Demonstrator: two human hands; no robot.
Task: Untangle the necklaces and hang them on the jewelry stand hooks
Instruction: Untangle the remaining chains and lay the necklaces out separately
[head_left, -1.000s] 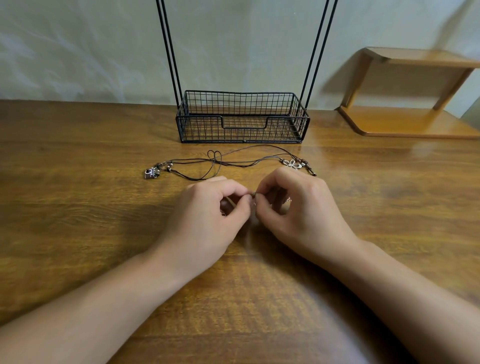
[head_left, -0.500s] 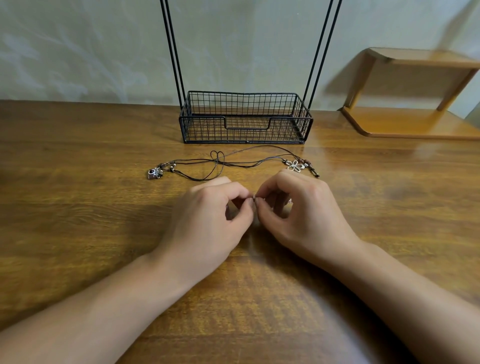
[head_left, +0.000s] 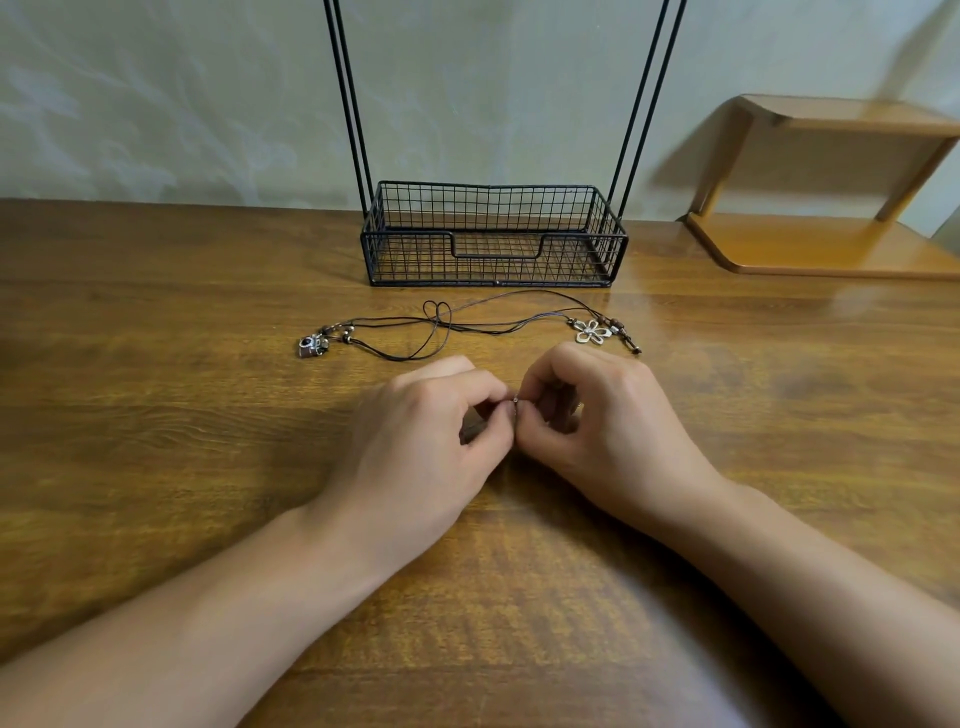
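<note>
Two dark cord necklaces (head_left: 457, 325) lie tangled on the wooden table, just in front of the black wire jewelry stand (head_left: 493, 244). One ends in a small camera charm (head_left: 311, 346) at the left, the other in a silver flower charm (head_left: 592, 331) at the right. Below them my left hand (head_left: 421, 441) and my right hand (head_left: 608, 431) meet fingertip to fingertip, both pinched on a tiny silver clasp (head_left: 515, 400) of a thin necklace. Most of that necklace is hidden under my fingers. The stand's hooks are out of view above.
The stand's wire basket base sits against the wall, with two pairs of thin black uprights (head_left: 348, 93) rising out of frame. A wooden shelf (head_left: 831, 244) stands at the back right of the table (head_left: 156, 415).
Both hands have stayed together in the same spot with only slight finger movement at the clasp. The view has shifted a little.
</note>
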